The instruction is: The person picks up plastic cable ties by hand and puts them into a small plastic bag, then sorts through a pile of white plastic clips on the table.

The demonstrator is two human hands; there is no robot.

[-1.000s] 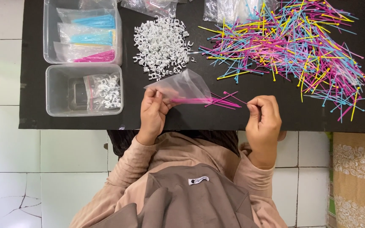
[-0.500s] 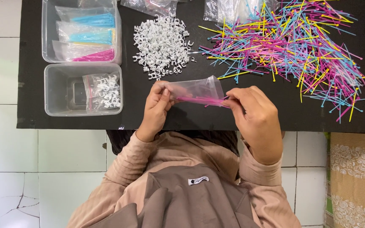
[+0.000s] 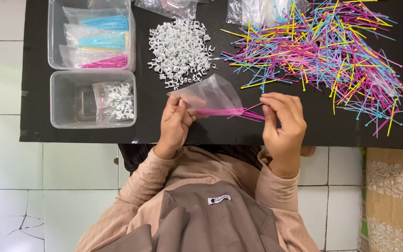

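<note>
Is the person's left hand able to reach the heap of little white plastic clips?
Probably yes. The left hand holds the clear plastic bag, and the heap of white plastic clips lies just beyond it on the black table; only the bag is between.

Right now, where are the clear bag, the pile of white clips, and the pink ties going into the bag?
clear bag (image 3: 211, 95), head view, its middle.
white clips (image 3: 179, 50), head view, middle of the pile.
pink ties (image 3: 220, 112), head view, bunch inside the bag.
</note>
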